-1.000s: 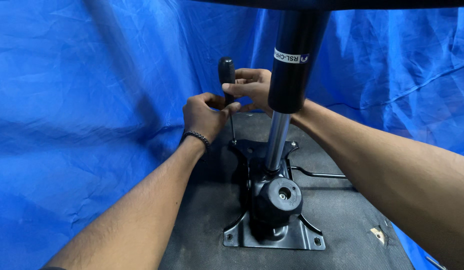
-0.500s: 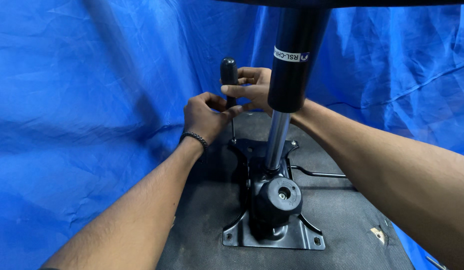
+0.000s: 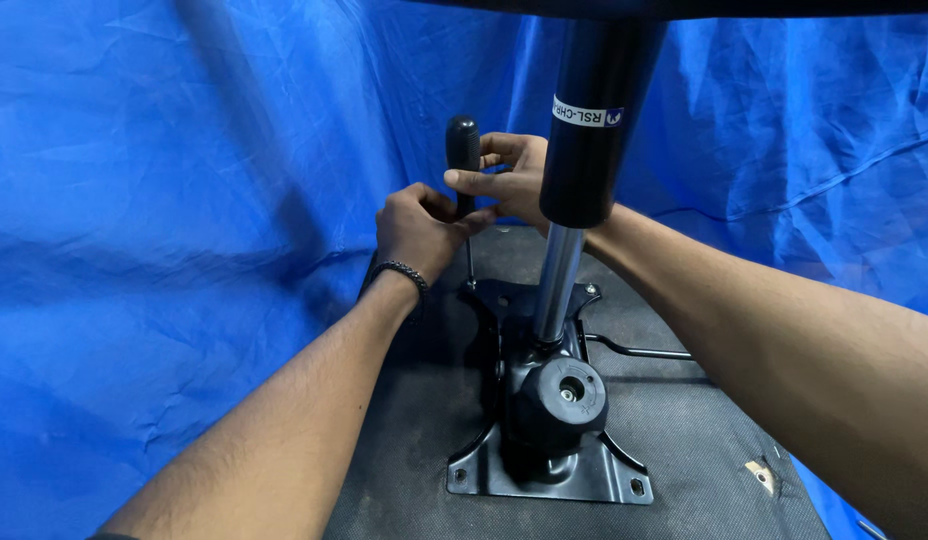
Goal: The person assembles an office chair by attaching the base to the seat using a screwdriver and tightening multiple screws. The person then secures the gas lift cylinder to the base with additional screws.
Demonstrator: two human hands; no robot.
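surface: it's the upturned underside of an office chair seat (image 3: 684, 440), covered in dark grey woven fabric, lying flat in front of a crinkly blue tarp (image 3: 164, 230)

bolted on it: black metal tilt mechanism plate (image 3: 544, 475), sitting flat on the fabric about in the middle, screw holes showing at the near corners

on the plate: round black tension knob (image 3: 566, 395) facing the camera, with the chrome gas lift cylinder (image 3: 559, 285) standing up just behind it

lever: thin black rod (image 3: 639, 350) poking out to the right, just above the fabric

damage: small tear (image 3: 762, 475) in the fabric near the right edge, pale stuff showing
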